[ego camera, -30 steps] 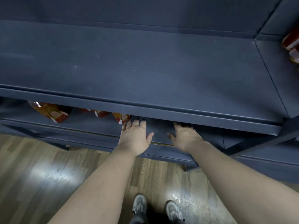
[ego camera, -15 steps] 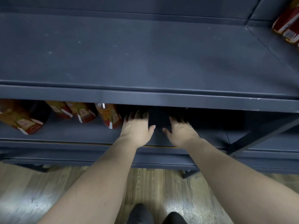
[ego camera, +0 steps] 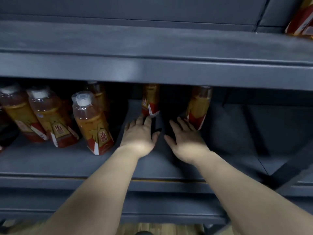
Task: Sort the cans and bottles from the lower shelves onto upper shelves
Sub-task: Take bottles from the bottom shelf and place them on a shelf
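Slate-blue painted board makes up the lower shelf and the upper shelf alike, matt and a little dusty, each with a squared front lip. Both hands lie stretched into the lower bay, palms down. The left hand is released, fingers straight, its tips at the foot of the middle bottle; whether they touch it or stop just short I cannot tell. The right hand is likewise released, fingers spread and just beside the base of the right-hand bottle; neither hand grasps anything.

The step in hand looks like the pick-up: two bottles, one for each hand, before a lift to the board above. The next move calls for each hand to curl round a bottle's body, draw it forward clear of the overhanging lip – headroom looks tight – and only then raise it.

The bottles are clear plastic, squarish in the shoulder, filled with amber drink, wrapped low in glossy red-and-gold sleeves and topped with white caps; smooth film may slip in a loose grip. A cluster of bottles of the same kind stands well apart to the left – upright, close together. Red packs sit at the far right of the upper level, too blurred to name.
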